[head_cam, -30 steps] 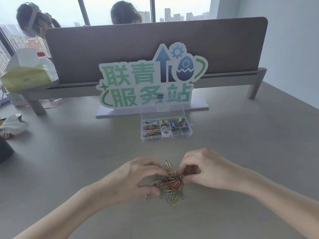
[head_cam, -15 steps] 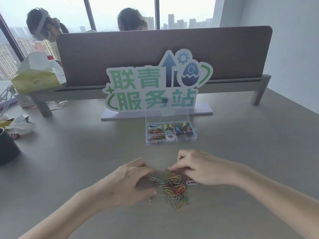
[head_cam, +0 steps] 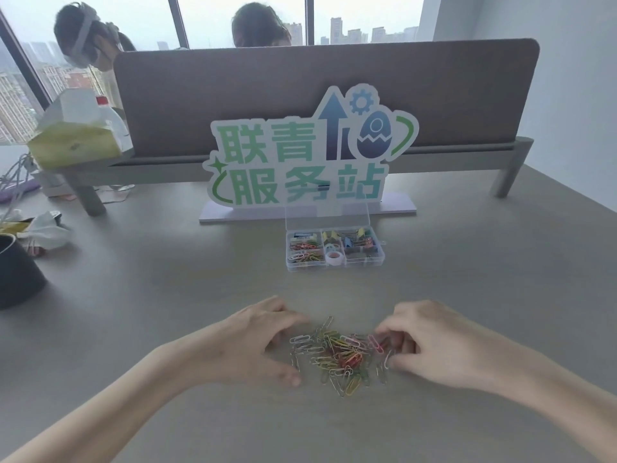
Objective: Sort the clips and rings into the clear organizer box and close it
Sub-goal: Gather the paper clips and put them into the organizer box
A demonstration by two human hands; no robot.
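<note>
Both forearms reach forward over the grey table (head_cam: pixel 133 295). The left hand (head_cam: pixel 253 342) and right hand (head_cam: pixel 434 345) rest palm-down with fingers loosely curved, flanking the heap of coloured wire paper clips (head_cam: pixel 340 354) lying between them; the right fingertips (head_cam: pixel 384 332) touch its edge. Beyond both hands sits the clear plastic organizer box (head_cam: pixel 334 266), lid raised.

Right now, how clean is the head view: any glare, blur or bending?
Head view: windows blown out white; soft even light on the table; wide-angle bending at the edges; paper clips fairly sharp; right hand fingertips slightly smeared; box contents small and soft.
</note>
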